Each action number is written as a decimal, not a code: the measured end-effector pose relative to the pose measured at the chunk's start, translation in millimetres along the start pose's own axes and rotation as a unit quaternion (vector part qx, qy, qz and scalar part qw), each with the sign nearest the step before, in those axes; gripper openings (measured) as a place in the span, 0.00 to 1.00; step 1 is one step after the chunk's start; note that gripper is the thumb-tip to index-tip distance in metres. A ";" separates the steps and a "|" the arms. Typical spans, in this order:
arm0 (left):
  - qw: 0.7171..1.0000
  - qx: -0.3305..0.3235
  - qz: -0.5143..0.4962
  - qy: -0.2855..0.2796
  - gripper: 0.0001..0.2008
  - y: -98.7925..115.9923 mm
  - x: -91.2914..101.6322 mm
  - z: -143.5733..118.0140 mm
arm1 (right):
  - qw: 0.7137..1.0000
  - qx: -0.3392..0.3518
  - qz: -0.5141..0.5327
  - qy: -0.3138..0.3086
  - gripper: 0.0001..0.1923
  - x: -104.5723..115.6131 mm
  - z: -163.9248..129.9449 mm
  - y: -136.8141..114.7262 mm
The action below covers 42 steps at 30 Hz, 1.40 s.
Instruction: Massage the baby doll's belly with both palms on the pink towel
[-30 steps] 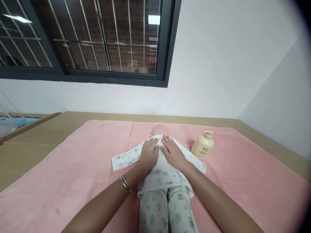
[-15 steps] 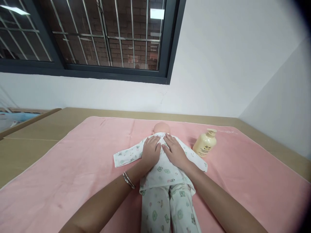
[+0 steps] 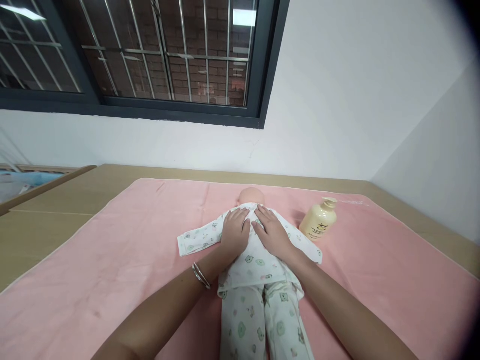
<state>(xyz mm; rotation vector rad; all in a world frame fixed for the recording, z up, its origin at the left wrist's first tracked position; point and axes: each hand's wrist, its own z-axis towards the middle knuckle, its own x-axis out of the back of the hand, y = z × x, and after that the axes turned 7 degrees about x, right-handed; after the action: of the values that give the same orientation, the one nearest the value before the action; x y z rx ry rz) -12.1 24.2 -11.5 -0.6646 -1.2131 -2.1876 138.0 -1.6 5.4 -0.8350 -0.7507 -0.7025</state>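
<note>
A baby doll [image 3: 250, 196] in white printed pyjamas [image 3: 258, 295] lies lengthwise on a pink blanket [image 3: 123, 250], head away from me. My left hand [image 3: 234, 231] rests flat on the doll's upper trunk, fingers spread, bangles on the wrist. My right hand [image 3: 273, 232] lies flat beside it on the same spot, thumbs nearly touching. Neither hand grips anything. The doll's sleeves stretch out to both sides.
A cream pump bottle [image 3: 319, 221] stands on the blanket just right of the doll's arm. The blanket covers a tan table [image 3: 56, 200] against a white wall. A barred window [image 3: 157, 55] is above, and a side wall closes in on the right.
Both hands stay pressed on the doll's trunk with hardly any shift. The view has drifted slightly, so everything sits a little further right.
</note>
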 end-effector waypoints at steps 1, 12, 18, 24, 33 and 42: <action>1.000 -0.003 -0.001 0.003 0.18 -0.3 0.0 -0.1 | 1.000 -0.002 0.000 0.000 0.27 0.3 0.0 -0.2; 0.999 0.012 0.004 0.034 0.18 -1.4 0.5 -1.9 | 0.993 -0.074 -0.092 0.006 0.27 1.4 -8.2 -19.7; 0.999 0.014 -0.004 0.045 0.19 -4.2 -1.3 -2.8 | 0.994 -0.100 -0.029 0.019 0.19 38.9 -8.0 -31.4; 0.998 0.001 -0.021 0.064 0.20 -8.0 -4.2 -4.0 | 0.999 0.022 -0.005 0.046 0.25 12.4 -2.6 -13.7; 0.998 0.000 -0.035 0.050 0.25 -6.6 -3.4 -5.3 | 0.996 0.035 -0.034 0.070 0.27 24.5 -2.8 -20.3; 0.998 -0.002 -0.039 0.040 0.25 -6.6 -2.8 -4.1 | 0.999 0.017 -0.037 -0.014 0.25 16.7 -3.1 -19.1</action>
<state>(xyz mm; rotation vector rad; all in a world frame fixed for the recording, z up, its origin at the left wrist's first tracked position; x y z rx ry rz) -15.1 24.2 -19.3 -0.5338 -1.2114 -2.2583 133.0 -17.5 24.7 -0.7917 -0.8198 -0.7430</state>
